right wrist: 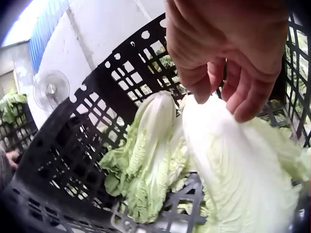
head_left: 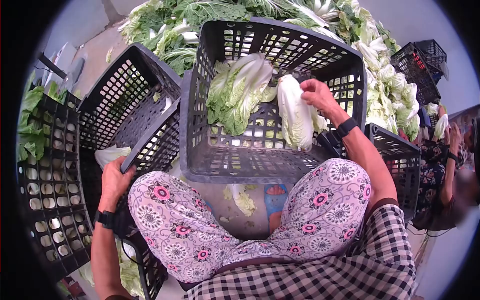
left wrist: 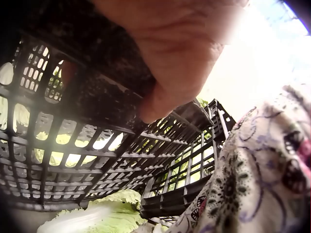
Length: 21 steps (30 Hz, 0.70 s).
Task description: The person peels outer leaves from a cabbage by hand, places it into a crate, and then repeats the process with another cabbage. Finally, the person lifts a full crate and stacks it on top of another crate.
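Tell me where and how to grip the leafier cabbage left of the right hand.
Grip the leafier cabbage around its narrow white base, coming from above; that end looks compact, while the loose green leaves splay out and might tear.

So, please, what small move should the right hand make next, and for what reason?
I would probably draw the right hand gently clear of the nearer cabbage. That cabbage is already inside the middle crate, beside another leafy cabbage, and the fingers look only loosely curled at its white end, not closed round it.
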Tool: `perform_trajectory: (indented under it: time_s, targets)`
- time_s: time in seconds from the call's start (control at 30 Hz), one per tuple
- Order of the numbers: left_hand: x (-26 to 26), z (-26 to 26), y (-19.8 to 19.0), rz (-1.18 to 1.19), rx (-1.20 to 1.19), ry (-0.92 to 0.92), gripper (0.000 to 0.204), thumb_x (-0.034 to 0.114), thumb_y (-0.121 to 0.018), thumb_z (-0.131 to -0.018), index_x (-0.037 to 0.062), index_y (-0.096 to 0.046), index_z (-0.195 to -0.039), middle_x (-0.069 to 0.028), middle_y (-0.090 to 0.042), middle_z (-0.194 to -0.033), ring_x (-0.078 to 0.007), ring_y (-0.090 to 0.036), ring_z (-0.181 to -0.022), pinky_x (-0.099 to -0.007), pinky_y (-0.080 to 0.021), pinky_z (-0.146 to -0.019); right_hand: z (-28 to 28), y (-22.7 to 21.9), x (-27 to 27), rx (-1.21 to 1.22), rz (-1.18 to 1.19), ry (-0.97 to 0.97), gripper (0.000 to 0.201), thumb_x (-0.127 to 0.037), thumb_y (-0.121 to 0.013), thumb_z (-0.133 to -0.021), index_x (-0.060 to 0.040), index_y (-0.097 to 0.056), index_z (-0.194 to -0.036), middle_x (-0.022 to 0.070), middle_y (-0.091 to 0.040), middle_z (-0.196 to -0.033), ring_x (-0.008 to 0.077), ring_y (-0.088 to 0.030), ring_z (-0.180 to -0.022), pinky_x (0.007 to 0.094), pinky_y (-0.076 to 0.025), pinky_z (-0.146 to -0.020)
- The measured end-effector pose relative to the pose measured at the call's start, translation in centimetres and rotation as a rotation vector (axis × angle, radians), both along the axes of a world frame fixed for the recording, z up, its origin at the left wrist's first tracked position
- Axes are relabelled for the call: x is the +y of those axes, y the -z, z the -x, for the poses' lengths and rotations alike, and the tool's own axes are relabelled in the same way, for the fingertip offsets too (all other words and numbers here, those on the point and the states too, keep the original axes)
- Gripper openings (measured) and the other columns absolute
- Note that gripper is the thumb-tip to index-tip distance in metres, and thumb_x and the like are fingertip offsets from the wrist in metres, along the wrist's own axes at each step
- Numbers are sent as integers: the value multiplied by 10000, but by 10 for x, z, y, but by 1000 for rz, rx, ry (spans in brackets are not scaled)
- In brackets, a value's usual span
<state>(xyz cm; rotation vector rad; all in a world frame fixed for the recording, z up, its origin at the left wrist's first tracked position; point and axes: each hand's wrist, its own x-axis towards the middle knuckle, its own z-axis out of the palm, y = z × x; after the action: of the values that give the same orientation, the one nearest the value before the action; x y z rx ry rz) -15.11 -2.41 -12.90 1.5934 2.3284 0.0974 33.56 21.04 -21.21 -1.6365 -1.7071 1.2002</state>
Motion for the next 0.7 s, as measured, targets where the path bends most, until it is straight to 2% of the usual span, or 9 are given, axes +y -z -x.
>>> perform_trajectory:
  time_s: [0.03,0.17,0.23,0.27,0.37,0.43,0.5,0.6,0.7]
  targets:
    - [-1,1,1,-19,3,8,223,215,-642,-738,44,-653,-881,-175,-626,-715,-351,-613,-711,-393,-470,-648,2,-2,-10,-25,130,-7,476,-91,-653,-703,11,-515,-1148,97,-575,-1027,188,-570,-861,302,-491,-722]
    - [-1,3,5,-23,3,10,231,221,-649,-740,59,-658,-903,-171,-635,-733,-350,-618,-733,-392,-474,-659,-2,22,-8,-33,175,6,821,-215,-722,-721,-15,-262,-1370,156,-437,-1250,257,-552,-983,347,-509,-738]
    - [0,-1,2,1,-13,-20,229,222,-653,-741,57,-657,-899,-171,-634,-730,-349,-617,-729,-392,-474,-659,3,11,-9,-117,143,26,854,-268,-727,-717,-12,-251,-1378,183,-457,-1238,275,-537,-1029,371,-483,-819]
    - [1,-2,1,3,2,-6,228,219,-660,-738,50,-653,-891,-174,-627,-720,-354,-611,-722,-393,-470,-655,-4,23,0,-205,24,-58,892,-349,-755,-684,-3,-289,-1363,214,-481,-1205,317,-515,-1075,387,-446,-892]
    - [1,3,3,16,5,3,221,210,-665,-731,48,-650,-880,-178,-619,-708,-362,-601,-713,-396,-465,-645,2,17,8,-548,-176,-224,882,-417,-770,-651,15,-375,-1310,242,-497,-1190,354,-490,-1112,388,-403,-949]
    - [1,4,3,-1,-5,20,217,202,-667,-727,45,-649,-876,-182,-614,-706,-366,-597,-708,-399,-462,-640,4,15,21,-464,-204,-237,819,-469,-755,-651,31,-458,-1227,254,-494,-1207,356,-481,-1136,388,-397,-958]
    - [0,4,3,-12,-7,29,213,195,-667,-725,42,-647,-872,-185,-610,-702,-367,-594,-700,-399,-460,-634,9,9,23,-272,20,-132,801,-467,-751,-661,31,-452,-1212,245,-508,-1189,354,-496,-1117,399,-393,-956]
    - [2,1,1,3,-12,24,204,187,-662,-727,37,-644,-865,-188,-602,-692,-364,-590,-681,-394,-456,-624,24,33,14,-397,-274,-233,807,-439,-766,-646,-16,-419,-1239,242,-539,-1157,351,-522,-1088,415,-397,-940]
    - [2,-3,-2,38,-26,3,194,184,-652,-733,35,-641,-856,-187,-592,-677,-358,-586,-663,-388,-453,-616,25,30,17,-423,-101,-301,809,-406,-782,-619,-47,-427,-1251,233,-544,-1161,346,-520,-1100,408,-396,-945]
